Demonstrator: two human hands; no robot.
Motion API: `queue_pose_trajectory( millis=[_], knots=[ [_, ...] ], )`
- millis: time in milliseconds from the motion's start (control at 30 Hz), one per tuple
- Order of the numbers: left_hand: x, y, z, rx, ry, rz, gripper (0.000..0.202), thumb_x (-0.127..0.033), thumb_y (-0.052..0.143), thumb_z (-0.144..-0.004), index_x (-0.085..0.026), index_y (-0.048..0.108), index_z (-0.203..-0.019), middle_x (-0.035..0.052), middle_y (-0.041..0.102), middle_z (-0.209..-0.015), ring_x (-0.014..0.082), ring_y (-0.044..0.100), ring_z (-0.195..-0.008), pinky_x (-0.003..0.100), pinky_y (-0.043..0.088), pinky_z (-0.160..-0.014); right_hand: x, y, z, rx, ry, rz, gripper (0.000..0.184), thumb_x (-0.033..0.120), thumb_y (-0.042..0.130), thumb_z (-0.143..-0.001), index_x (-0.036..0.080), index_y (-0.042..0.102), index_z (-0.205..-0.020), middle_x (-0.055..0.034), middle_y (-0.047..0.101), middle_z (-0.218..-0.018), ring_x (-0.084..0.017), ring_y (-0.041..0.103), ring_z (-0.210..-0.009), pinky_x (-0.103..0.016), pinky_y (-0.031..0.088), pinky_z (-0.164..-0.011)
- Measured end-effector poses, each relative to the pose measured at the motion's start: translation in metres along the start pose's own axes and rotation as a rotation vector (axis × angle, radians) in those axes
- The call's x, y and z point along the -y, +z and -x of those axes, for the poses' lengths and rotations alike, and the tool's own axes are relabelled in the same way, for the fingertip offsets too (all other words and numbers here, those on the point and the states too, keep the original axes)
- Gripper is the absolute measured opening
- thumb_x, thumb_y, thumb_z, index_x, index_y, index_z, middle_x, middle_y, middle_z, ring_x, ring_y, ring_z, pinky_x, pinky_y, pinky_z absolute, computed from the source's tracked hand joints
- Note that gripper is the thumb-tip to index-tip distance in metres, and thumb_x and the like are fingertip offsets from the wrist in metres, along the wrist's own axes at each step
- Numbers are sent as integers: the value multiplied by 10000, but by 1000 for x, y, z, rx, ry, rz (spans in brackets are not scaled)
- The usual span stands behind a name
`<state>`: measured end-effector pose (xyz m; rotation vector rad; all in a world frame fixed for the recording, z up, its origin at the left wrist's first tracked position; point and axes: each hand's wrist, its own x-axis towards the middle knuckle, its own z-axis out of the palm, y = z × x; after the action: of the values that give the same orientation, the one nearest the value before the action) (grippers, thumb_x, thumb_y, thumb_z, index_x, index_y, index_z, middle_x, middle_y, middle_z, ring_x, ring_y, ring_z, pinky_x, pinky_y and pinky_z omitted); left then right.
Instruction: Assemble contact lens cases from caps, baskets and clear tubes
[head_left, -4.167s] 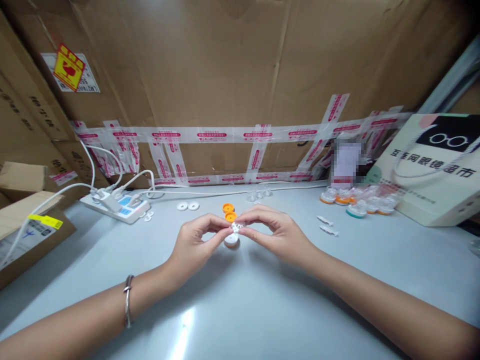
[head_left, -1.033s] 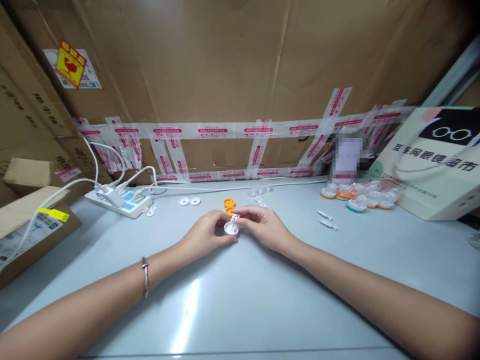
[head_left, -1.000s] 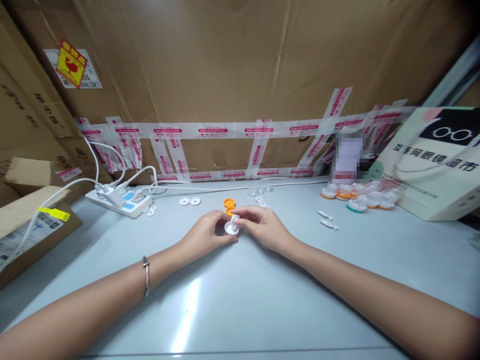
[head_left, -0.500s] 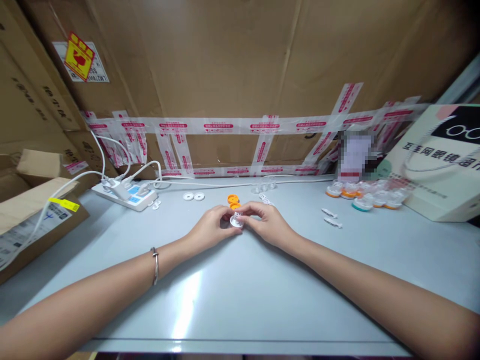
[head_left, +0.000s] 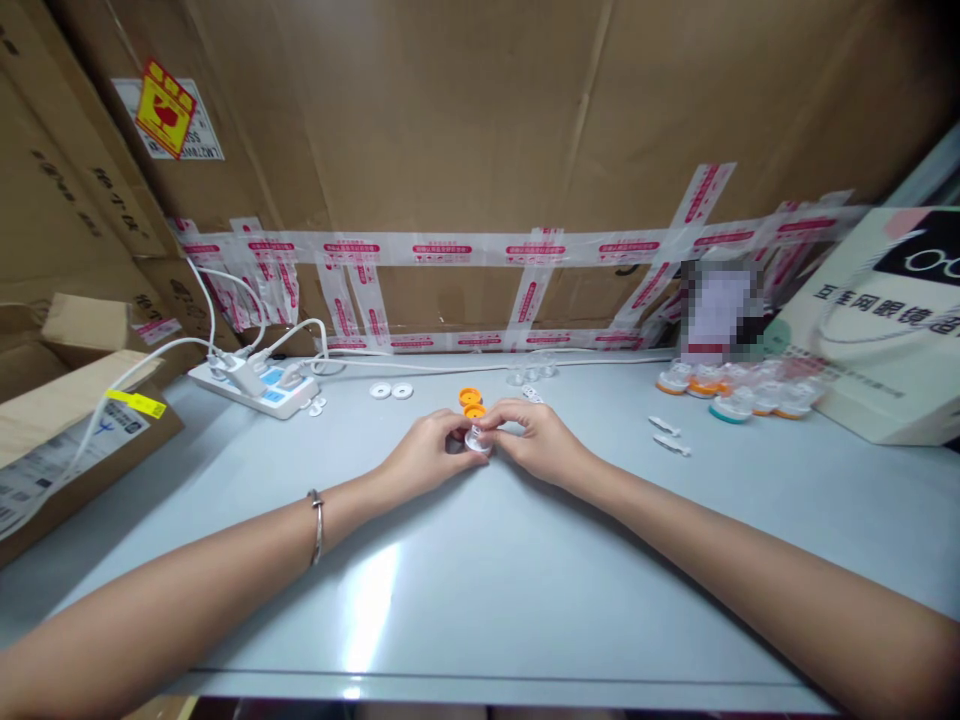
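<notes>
Within left grip (head_left: 426, 450), white cup (head_left: 478, 443)

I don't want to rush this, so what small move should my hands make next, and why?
Perhaps press the small pale part gently down: your right hand grips it at the white cup, while your left hand holds the cup. Whether it's seated is unclear.

Fingertips of the left hand (head_left: 429, 452) and right hand (head_left: 541, 445) partly cover the small round white plastic piece (head_left: 478, 442) between them, its inner detail too small to tell. Pixel blocks blur an upright pale-lilac object (head_left: 718, 308). The right edge crops the cream bag with black lettering (head_left: 862, 385); the left edge, the open brown cardboard box (head_left: 112, 466).
</notes>
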<state>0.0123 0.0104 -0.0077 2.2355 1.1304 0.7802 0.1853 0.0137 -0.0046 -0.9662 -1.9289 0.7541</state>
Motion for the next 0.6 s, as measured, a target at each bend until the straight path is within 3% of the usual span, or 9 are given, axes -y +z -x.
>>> queue_pose_trajectory(
  millis=[233,500,600],
  knots=[
    [-3,-2,0,8,-1,-11,220,-281,640,-727,-154,662,-906,37,617,-810,158,564,-739,240,420,-674,1,1,4,-6,13,15,30,186,612,-719,178,641,-724,-44,672,-786,-170,615,-782,-308,465,-750],
    [-2,-3,1,3,15,-22,238,-274,625,-727,-167,663,-936,36,605,-811,158,552,-735,239,417,-670,4,7,9,-56,41,27,57,225,591,-746,182,619,-770,-30,647,-803,-152,597,-763,-304,470,-751],
    [-2,-3,1,1,14,-24,231,-294,615,-736,-170,665,-924,35,602,-805,159,550,-729,244,414,-667,4,6,8,-38,29,10,145,257,617,-733,194,630,-863,-38,659,-882,-161,600,-830,-323,464,-803]
  ],
)
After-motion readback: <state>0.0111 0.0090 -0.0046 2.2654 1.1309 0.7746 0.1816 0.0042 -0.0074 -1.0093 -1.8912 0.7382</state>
